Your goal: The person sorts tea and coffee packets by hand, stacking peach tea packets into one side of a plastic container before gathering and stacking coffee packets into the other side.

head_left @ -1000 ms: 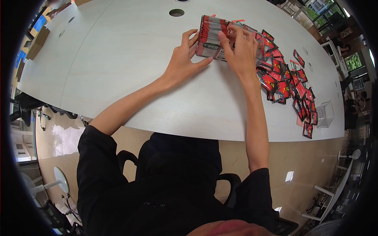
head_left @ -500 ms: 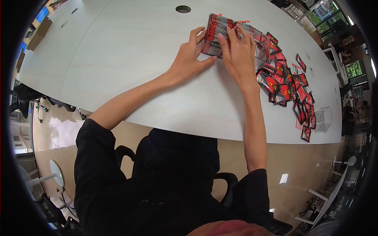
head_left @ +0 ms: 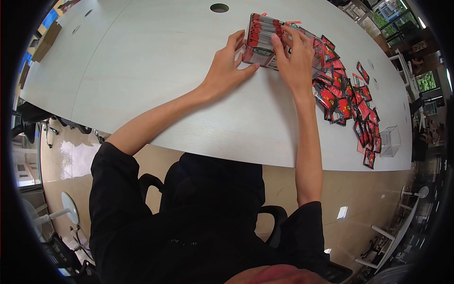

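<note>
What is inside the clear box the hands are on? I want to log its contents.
The clear box holds a tight row of red sachets standing on edge. The right hand covers the row's right part; the left hand touches the box's near-left side.

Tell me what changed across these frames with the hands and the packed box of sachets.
Little changed. The right hand slid its fingers slightly along the top of the row of red sachets in the clear box. The left hand stayed braced against the box's near left end. Neither hand took hold of or let go of anything. The loose sachets and the small empty clear box on the table stayed put.
</note>
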### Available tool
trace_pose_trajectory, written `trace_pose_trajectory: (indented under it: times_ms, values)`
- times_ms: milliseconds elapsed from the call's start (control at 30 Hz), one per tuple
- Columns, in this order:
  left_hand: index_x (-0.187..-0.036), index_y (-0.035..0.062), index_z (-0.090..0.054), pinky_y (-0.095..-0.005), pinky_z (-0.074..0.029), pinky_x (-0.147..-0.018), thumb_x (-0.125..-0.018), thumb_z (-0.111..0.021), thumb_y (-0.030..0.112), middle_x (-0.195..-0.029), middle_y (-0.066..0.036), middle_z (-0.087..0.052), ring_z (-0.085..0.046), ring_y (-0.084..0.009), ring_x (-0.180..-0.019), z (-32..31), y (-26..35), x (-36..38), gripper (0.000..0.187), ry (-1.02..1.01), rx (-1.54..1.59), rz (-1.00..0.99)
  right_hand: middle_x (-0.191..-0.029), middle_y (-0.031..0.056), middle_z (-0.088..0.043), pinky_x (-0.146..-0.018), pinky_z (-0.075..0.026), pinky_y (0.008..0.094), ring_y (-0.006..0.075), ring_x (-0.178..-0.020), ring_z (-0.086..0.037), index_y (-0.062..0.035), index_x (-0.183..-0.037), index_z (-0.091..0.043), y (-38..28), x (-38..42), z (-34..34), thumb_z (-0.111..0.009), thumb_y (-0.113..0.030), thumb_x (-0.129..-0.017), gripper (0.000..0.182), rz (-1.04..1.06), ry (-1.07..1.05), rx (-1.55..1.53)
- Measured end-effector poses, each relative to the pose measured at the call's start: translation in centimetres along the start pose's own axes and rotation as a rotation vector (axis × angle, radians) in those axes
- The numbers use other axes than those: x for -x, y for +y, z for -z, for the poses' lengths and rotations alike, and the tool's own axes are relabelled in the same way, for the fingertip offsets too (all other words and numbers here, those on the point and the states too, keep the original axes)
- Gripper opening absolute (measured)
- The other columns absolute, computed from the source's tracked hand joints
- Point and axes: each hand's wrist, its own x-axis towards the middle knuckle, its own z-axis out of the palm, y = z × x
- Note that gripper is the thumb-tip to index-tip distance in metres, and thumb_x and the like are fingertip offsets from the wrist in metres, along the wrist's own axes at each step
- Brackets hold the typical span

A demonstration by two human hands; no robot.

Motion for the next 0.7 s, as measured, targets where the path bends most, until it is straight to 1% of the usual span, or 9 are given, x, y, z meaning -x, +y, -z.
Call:
trace_pose_trajectory:
  times_ms: [33, 100, 200, 333, 400, 433, 500, 633, 700]
  values:
    - [-0.141, -0.0082, -0.03, -0.0434, -0.039, -0.115, -0.084, -0.074, 0.011, -0.147, -0.032, -0.037, -0.034, -0.0385, -0.142, -0.1, -0.3, 0.1, 0.075, 0.002, 0.0, -0.001, -0.099, 0.0142, -0.072, -0.106, -0.028, 0.0469, 0.0298, -0.123, -0.046, 0.0012, -0.121, -0.061, -0.1, 0.0, 0.0, -0.061, -0.033, -0.097, 0.042, 0.002, -0.001, 0.0]
    - [-0.149, -0.0029, -0.027, -0.0363, -0.045, -0.11, -0.087, -0.073, 0.01, -0.145, -0.023, -0.045, -0.038, -0.03, -0.142, -0.2, -0.3, 0.1, 0.079, -0.03, -0.058, 0.045, -0.101, 0.0139, -0.072, -0.105, -0.029, 0.0462, 0.0301, -0.121, -0.046, 0.0012, -0.121, -0.061, -0.3, 0.1, -0.1, -0.062, -0.033, -0.096, 0.043, -0.055, -0.008, -0.065]
    - [-0.149, -0.0036, -0.029, -0.0356, -0.047, -0.109, -0.088, -0.072, 0.009, -0.145, -0.022, -0.045, -0.038, -0.0295, -0.142, 0.1, 1.1, 0.2, 0.075, -0.129, -0.01, 0.103, -0.102, 0.0139, -0.071, -0.106, -0.029, 0.0455, 0.03, -0.121, -0.046, 0.0008, -0.121, -0.061, 0.2, 0.1, -0.5, -0.062, -0.033, -0.096, 0.042, -0.09, -0.003, -0.023]
    - [-0.148, -0.0038, -0.03, -0.036, -0.047, -0.108, -0.089, -0.07, 0.008, -0.145, -0.022, -0.045, -0.038, -0.0289, -0.142, -0.1, 0.8, 0.5, 0.073, -0.125, 0.006, 0.083, -0.098, 0.0133, -0.072, -0.106, -0.027, 0.0447, 0.0278, -0.12, -0.047, 0.0008, -0.12, -0.061, -0.1, -0.1, 0.2, -0.062, -0.034, -0.096, 0.042, -0.058, -0.002, 0.001]
    - [-0.146, -0.0059, -0.031, -0.0406, -0.048, -0.106, -0.087, -0.067, 0.008, -0.117, -0.019, -0.059, -0.062, -0.0275, -0.108, -0.3, 0.3, 0.6, 0.071, -0.049, -0.015, 0.028, -0.092, 0.0125, -0.073, -0.107, -0.026, 0.0443, 0.0256, -0.118, -0.049, 0.0014, -0.116, -0.063, -0.3, -0.6, 1.1, -0.058, -0.037, -0.098, 0.043, 0.032, 0.001, 0.167]
    - [-0.146, -0.0059, -0.031, -0.0406, -0.048, -0.106, -0.087, -0.067, 0.008, -0.117, -0.019, -0.059, -0.062, -0.0275, -0.108, -0.3, 0.3, 0.6, 0.071, -0.049, -0.015, 0.029, -0.092, 0.0125, -0.073, -0.107, -0.026, 0.0443, 0.0256, -0.118, -0.049, 0.0014, -0.116, -0.063, -0.4, -0.8, 1.2, -0.058, -0.037, -0.098, 0.043, 0.03, 0.0, 0.166]
    - [-0.146, -0.006, -0.03, -0.0419, -0.048, -0.106, -0.087, -0.067, 0.008, -0.118, -0.018, -0.059, -0.062, -0.0266, -0.109, -0.4, 0.4, 0.6, 0.071, -0.043, -0.033, -0.002, -0.085, 0.0122, -0.073, -0.108, -0.026, 0.0446, 0.026, -0.115, -0.053, 0.0025, -0.109, -0.066, -0.3, -1.2, 1.3, -0.051, -0.04, -0.102, 0.046, 0.02, 0.013, 0.241]
    - [-0.148, -0.0059, -0.028, -0.0427, -0.047, -0.107, -0.087, -0.067, 0.007, -0.121, -0.019, -0.058, -0.061, -0.0283, -0.111, -0.1, 0.9, 0.5, 0.074, -0.081, -0.025, 0.017, -0.086, 0.0134, -0.073, -0.108, -0.026, 0.0454, 0.028, -0.112, -0.055, 0.0035, -0.104, -0.068, 0.3, -1.6, 0.1, -0.043, -0.042, -0.104, 0.052, 0.058, -0.016, 0.254]
    - [-0.152, 0.0009, -0.027, -0.0363, -0.048, -0.107, -0.089, -0.068, 0.006, -0.144, -0.019, -0.047, -0.043, -0.0262, -0.138, -0.1, 0.8, 0.5, 0.076, -0.116, 0.006, 0.082, -0.085, 0.0153, -0.072, -0.108, -0.026, 0.0463, 0.0292, -0.11, -0.057, 0.0046, -0.102, -0.068, 0.0, -1.5, -0.2, -0.038, -0.041, -0.106, 0.055, 0.055, -0.064, 0.273]
